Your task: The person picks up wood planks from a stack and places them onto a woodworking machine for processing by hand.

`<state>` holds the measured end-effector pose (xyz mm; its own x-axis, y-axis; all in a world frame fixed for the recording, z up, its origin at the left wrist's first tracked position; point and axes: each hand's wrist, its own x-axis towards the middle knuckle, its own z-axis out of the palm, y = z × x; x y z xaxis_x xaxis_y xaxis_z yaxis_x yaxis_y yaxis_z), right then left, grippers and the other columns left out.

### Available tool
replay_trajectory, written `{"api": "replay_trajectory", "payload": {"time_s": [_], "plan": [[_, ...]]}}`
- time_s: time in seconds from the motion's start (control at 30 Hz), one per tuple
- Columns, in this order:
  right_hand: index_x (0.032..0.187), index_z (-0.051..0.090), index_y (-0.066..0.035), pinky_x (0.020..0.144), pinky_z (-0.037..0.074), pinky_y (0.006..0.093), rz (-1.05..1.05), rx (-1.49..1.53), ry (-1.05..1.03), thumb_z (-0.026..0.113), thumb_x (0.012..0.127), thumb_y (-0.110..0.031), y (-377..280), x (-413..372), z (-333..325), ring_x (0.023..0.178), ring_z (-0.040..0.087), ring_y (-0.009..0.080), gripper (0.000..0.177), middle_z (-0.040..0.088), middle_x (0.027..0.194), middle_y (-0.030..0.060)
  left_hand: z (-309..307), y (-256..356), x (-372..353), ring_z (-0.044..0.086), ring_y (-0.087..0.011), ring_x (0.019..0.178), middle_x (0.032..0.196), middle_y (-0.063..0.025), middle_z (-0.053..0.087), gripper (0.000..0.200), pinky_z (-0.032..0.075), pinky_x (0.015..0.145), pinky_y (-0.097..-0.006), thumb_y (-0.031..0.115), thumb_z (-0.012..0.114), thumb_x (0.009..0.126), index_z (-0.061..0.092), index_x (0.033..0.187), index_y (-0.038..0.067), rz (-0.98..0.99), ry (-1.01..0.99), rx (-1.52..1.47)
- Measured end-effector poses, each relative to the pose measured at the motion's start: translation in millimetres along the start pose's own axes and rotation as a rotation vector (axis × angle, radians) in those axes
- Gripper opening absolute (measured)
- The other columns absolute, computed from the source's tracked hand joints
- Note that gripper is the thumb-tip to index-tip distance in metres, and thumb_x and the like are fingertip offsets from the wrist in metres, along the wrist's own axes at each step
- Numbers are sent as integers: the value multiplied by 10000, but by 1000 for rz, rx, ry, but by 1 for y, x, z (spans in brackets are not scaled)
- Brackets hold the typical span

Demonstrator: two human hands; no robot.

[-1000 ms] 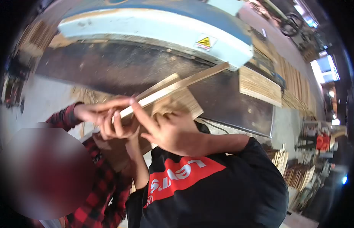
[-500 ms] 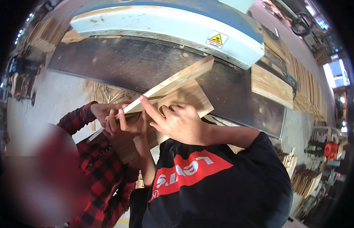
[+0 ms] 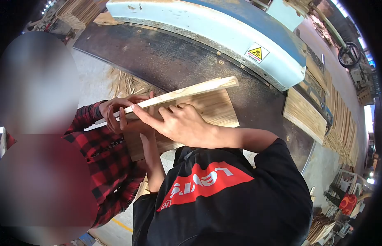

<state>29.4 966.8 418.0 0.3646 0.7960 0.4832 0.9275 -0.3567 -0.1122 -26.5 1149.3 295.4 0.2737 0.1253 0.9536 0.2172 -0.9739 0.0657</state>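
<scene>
A narrow wooden board [image 3: 191,91] is held edge up, slanting across a wider wooden board [image 3: 219,108]. My left hand [image 3: 135,126] is closed around the narrow board's left end from below, its fingers curled up over the edge. My right hand [image 3: 180,126] lies in front of the boards. Its index finger stretches out to touch the narrow board's top edge near the left end, while the other fingers are loosely bent. A co-worker's hand [image 3: 115,107] also touches that left end from the far side. The wider board's lower left part is partly hidden by my hands and arm.
A dark machine table [image 3: 158,57] runs behind the boards, under a white and blue machine housing [image 3: 199,24] with a yellow warning label [image 3: 257,53]. A board [image 3: 304,115] lies at its right end, near stacked strips [image 3: 340,119]. The co-worker in a plaid shirt [image 3: 104,160] stands close at left.
The narrow board's slant has become flatter. My right index finger has slid toward its left end. The camera view has shifted, and the co-worker's hand stays at the board's left end.
</scene>
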Motion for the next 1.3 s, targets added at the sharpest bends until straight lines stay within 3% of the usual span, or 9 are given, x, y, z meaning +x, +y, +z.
{"api": "replay_trajectory", "payload": {"time_s": [0.3, 0.43, 0.5, 0.7, 0.73, 0.87, 0.97, 1.13, 1.3], "plan": [[1539, 559, -151, 548, 610, 348, -158, -12, 102, 684, 868, -142, 24, 19, 15, 742, 739, 206, 683, 680, 899, 97, 22, 7, 20, 502, -335, 1372, 1506, -143, 460, 943, 388, 1116, -536, 550, 875, 810, 406, 1526, 154, -84, 36, 98], [1588, 492, -176, 518, 606, 367, -161, -6, -91, 727, 905, -205, 18, 25, 9, 662, 727, 232, 723, 651, 789, 91, 20, 7, 19, 480, -343, 1404, 1530, -137, 441, 960, 366, 1140, -546, 603, 881, 803, 420, 1518, 157, -175, 55, 187], [1617, 442, -185, 511, 603, 393, -131, -7, -190, 733, 925, -239, 11, 33, 7, 609, 722, 262, 753, 668, 759, 121, 24, 8, 15, 536, -300, 1288, 1362, -88, 553, 718, 396, 1051, -530, 608, 859, 820, 513, 1331, 241, -257, 98, 259], [1620, 364, -120, 513, 598, 400, -168, -52, -257, 677, 906, -175, -2, 40, 28, 563, 734, 276, 781, 732, 883, 262, 26, 12, -2, 530, -272, 1294, 1350, -35, 553, 315, 374, 1113, -551, 315, 711, 1018, 576, 1289, 227, -329, 117, 324], [1603, 372, -95, 512, 597, 383, -185, -59, -257, 652, 882, -124, -1, 41, 28, 566, 743, 258, 774, 756, 977, 313, 26, 11, -4, 528, -271, 1295, 1343, -34, 554, 315, 372, 1114, -553, 312, 711, 1018, 577, 1290, 228, -325, 117, 317], [1621, 338, -81, 491, 585, 391, -174, 18, -317, 665, 877, -107, 4, 43, 19, 577, 748, 276, 812, 701, 670, 147, 27, 4, -13, 518, -278, 1293, 1316, -43, 554, 392, 350, 1114, -566, 332, 741, 986, 574, 1321, 214, -286, 84, 313], [1686, 263, -184, 537, 596, 497, -68, 78, -389, 724, 975, -295, 10, 35, 11, 601, 720, 390, 855, 700, 744, 219, 20, 11, 4, 559, -276, 1246, 1277, -51, 569, 464, 381, 1082, -510, 333, 778, 953, 569, 1340, 187, -272, 79, 256], [1691, 244, -238, 572, 600, 522, 13, 66, -440, 722, 984, -307, 27, 19, -22, 628, 715, 427, 856, 708, 774, 213, 17, 8, 6, 490, -320, 1297, 1316, -83, 531, 841, 308, 1100, -550, 417, 923, 718, 524, 1413, 162, -229, -40, 202], [1657, 329, -147, 557, 594, 442, 88, 58, -477, 703, 993, -342, 50, 0, -57, 605, 721, 347, 787, 706, 740, 181, 12, 10, 10, 513, -321, 1270, 1318, -75, 535, 842, 348, 1076, -589, 292, 920, 641, 549, 1389, 183, -232, -115, 152]]}}
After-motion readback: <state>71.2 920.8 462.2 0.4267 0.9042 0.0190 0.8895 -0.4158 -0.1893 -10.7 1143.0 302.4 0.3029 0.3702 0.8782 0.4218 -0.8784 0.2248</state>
